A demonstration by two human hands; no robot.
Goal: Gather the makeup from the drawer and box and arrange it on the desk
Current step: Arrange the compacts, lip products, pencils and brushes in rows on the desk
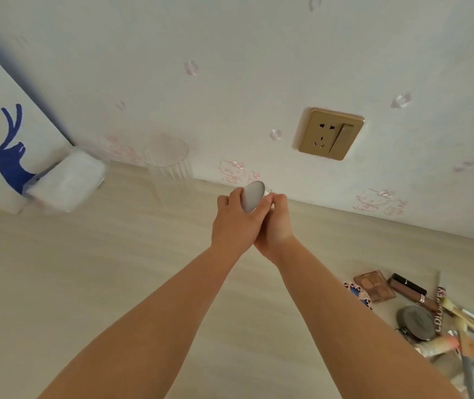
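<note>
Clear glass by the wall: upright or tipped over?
Upright. The glass stands on its base on the desk, round rim uppermost. Its image is blurred, so its contents cannot be told.

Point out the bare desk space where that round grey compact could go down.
Bare desk runs left of the arms, from the tissue pack and glass toward the near edge. The makeup pile at right is crowded.
</note>
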